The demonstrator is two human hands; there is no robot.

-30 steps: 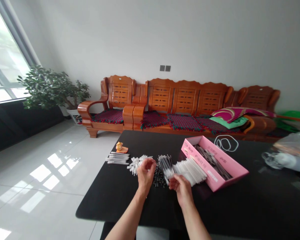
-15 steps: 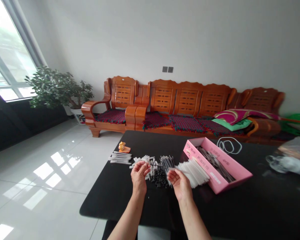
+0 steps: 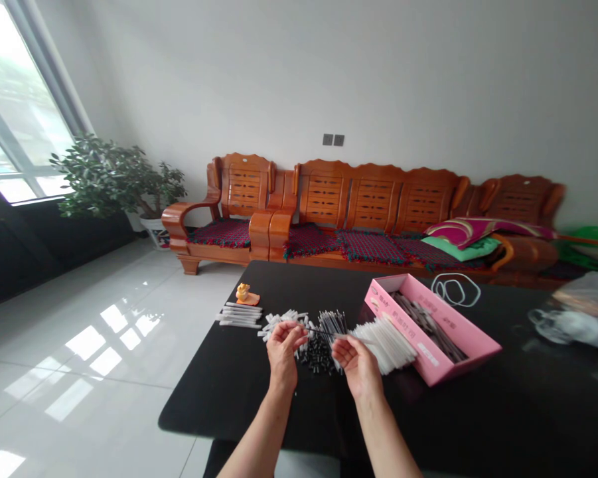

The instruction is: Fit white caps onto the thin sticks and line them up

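Observation:
My left hand (image 3: pixel 282 355) pinches a thin black pen refill (image 3: pixel 317 331) between thumb and fingers. Its far end meets a pale translucent pen barrel (image 3: pixel 344 337), held in the curled fingers of my right hand (image 3: pixel 362 372); whether the tip is inside cannot be made out. Beneath and behind my hands lie a bundle of dark refills (image 3: pixel 332 321), a heap of small black plugs (image 3: pixel 319 360) and a pile of short white caps (image 3: pixel 285 318). More white barrels (image 3: pixel 391 346) are stacked beside my right hand.
A pink box (image 3: pixel 431 364) holding greyish pens stands right of the barrels. Several pale pens (image 3: pixel 239 315) lie in a row at the table's left edge, near a small yellow figurine (image 3: pixel 243 291). White cord loops (image 3: pixel 458 290) and a plastic bag (image 3: pixel 590 299) are farther right.
My left hand has moved slightly to the right, bringing the refill closer to the barrel. My right hand has stayed almost in place.

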